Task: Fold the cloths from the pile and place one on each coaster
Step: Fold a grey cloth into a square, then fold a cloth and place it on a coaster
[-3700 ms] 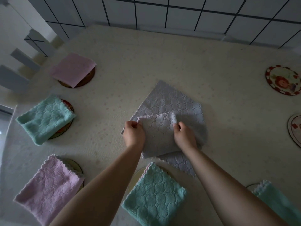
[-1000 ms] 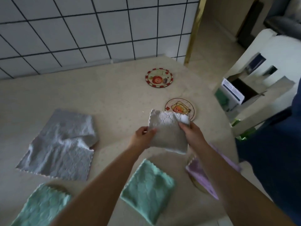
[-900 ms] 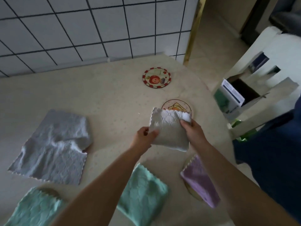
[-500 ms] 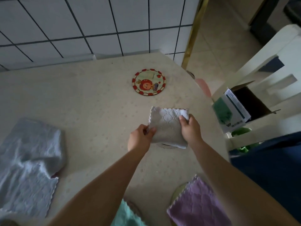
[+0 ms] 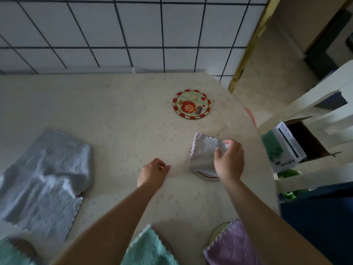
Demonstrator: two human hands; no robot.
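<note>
One folded grey cloth (image 5: 205, 153) lies on a coaster (image 5: 207, 175) near the table (image 5: 114, 111) edge, pinched by the right hand (image 5: 229, 161). The left hand (image 5: 152, 174), fingers loosely curled, holds nothing. The pile (image 5: 45, 180) lies left.

Right hand (image 5: 230, 161) pinches folded grey cloth (image 5: 203, 153) over a coaster (image 5: 207, 174).

Your folded grey cloth (image 5: 203, 153) sits over a coaster (image 5: 207, 175), just this side of the bare red-rimmed coaster (image 5: 192, 104). Far left of that one, the grey pile (image 5: 44, 180) lies rumpled.
</note>
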